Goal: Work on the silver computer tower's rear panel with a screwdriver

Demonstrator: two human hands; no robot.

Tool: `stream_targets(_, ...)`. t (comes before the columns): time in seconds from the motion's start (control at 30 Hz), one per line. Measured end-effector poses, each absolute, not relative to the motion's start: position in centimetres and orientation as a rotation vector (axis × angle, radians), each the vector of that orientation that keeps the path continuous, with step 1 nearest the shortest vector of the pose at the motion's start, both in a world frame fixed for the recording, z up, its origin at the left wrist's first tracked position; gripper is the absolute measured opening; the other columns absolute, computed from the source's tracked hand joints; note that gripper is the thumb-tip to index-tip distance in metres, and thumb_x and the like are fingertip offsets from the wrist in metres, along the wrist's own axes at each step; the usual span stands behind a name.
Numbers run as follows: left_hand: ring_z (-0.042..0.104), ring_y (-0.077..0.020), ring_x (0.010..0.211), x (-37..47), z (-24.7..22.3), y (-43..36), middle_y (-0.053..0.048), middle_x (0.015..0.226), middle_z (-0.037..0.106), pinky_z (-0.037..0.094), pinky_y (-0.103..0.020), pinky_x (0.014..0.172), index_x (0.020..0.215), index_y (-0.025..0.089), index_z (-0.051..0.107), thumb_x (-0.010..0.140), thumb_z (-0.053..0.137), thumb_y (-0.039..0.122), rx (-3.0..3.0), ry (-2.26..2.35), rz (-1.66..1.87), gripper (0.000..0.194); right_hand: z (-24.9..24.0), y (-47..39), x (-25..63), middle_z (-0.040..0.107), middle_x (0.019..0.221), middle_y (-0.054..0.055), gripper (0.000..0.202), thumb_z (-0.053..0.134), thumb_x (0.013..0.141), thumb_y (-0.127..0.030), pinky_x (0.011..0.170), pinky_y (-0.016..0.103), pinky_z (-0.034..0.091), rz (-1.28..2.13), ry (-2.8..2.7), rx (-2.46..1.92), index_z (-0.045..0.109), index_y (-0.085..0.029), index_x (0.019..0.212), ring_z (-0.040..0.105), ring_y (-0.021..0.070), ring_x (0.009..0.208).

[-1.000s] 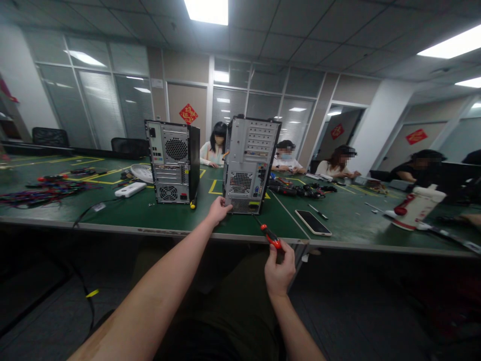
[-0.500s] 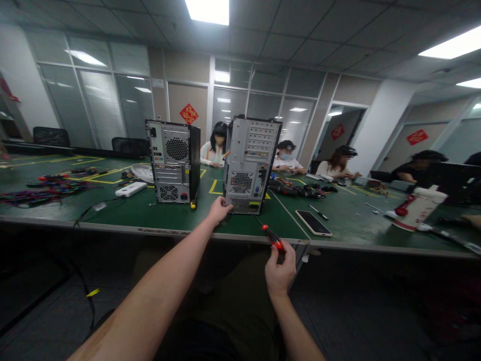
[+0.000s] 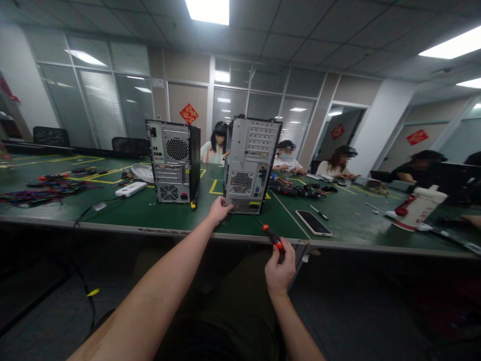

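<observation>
A grey computer case [image 3: 246,145] stands upright on the table, its back panel with slots and ports turned towards me. My left hand [image 3: 220,210] is closed on its lower left corner, thumb against the back panel. In my right hand [image 3: 281,263] is a screwdriver [image 3: 271,235] with a black and red handle, pinched near the end of the handle. Its thin shaft points up and left to the bottom edge of the case. Whether the tip sits in a screw is too small to tell. A second computer case [image 3: 173,170] stands to the left.
On the green table [image 3: 124,213] lie a phone [image 3: 313,222], a pen-like tool [image 3: 318,212], a white power strip [image 3: 131,189] and bundled cables [image 3: 56,190]. A yellow-handled tool [image 3: 193,204] is beside the left case. A white bottle [image 3: 417,208] stands at right. Several people sit across the table.
The screwdriver's handle and my right fingers have shifted very slightly. My left hand and both cases have stayed put. A person behind the cases has moved their hands.
</observation>
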State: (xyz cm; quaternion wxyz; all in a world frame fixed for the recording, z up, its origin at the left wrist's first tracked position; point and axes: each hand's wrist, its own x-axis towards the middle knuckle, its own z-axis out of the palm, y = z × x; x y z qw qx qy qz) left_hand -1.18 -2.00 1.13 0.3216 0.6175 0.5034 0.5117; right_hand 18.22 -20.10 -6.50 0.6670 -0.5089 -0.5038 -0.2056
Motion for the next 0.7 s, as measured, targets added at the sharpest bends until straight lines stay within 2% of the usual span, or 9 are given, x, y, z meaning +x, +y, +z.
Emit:
stream_targets(0.2,0.050,-0.0122,0.067,-1.02,1.00,-1.83,0.004,0.074,0.055,0.038,-0.025,0.066,0.081,0.019,0.053,0.076,0.074,0.019,1.627,1.308,1.397,0.023,-6.84,-20.12,18.17,0.068,0.094,0.010,0.026,0.065,0.092,-0.039,0.077,0.032,0.053,-0.388,-1.054,-1.227,0.065,-0.015,0.102,0.065,0.0200,0.083)
stream_targets(0.3,0.050,-0.0123,0.066,-1.00,1.01,-1.88,0.004,0.073,0.056,0.039,-0.026,0.066,0.081,0.019,0.053,0.075,0.075,0.019,1.617,1.311,1.392,0.022,-6.68,-20.13,18.13,0.068,0.096,0.011,0.025,0.064,0.093,-0.037,0.081,0.034,0.054,-0.424,-1.092,-1.190,0.065,-0.015,0.105,0.066,0.0212,0.089)
stream_targets(0.43,0.051,-0.0126,0.067,-1.07,1.12,-2.01,0.003,0.076,0.058,0.039,-0.026,0.066,0.083,0.019,0.054,0.077,0.073,0.020,1.623,1.315,1.371,0.020,-6.22,-20.25,17.97,0.068,0.113,0.016,0.024,0.054,0.098,-0.028,0.096,0.041,0.051,-0.499,-1.181,-1.116,0.065,-0.015,0.115,0.065,0.0242,0.110)
stream_targets(0.53,0.051,-0.0125,0.068,-1.12,1.23,-2.12,0.002,0.077,0.058,0.038,-0.025,0.065,0.084,0.019,0.054,0.078,0.073,0.020,1.622,1.321,1.357,0.020,-6.03,-20.36,17.80,0.067,0.120,0.016,0.026,0.049,0.100,-0.025,0.100,0.042,0.049,-0.495,-1.211,-1.107,0.065,-0.016,0.118,0.063,0.0240,0.116)
stream_targets(0.6,0.052,-0.0124,0.069,-1.14,1.29,-2.16,0.002,0.078,0.059,0.039,-0.025,0.066,0.085,0.019,0.054,0.078,0.073,0.020,1.613,1.325,1.350,0.020,-6.07,-20.36,17.77,0.069,0.115,0.016,0.025,0.054,0.098,-0.028,0.097,0.041,0.050,-0.498,-1.186,-1.123,0.065,-0.015,0.115,0.065,0.0242,0.111)
stream_targets(0.7,0.053,-0.0125,0.070,-1.15,1.22,-2.06,0.001,0.080,0.061,0.039,-0.025,0.067,0.086,0.019,0.055,0.078,0.073,0.020,1.613,1.317,1.347,0.020,-6.29,-20.28,17.86,0.070,0.098,0.012,0.025,0.064,0.093,-0.037,0.085,0.035,0.053,-0.477,-1.109,-1.181,0.066,-0.015,0.104,0.067,0.0220,0.092)
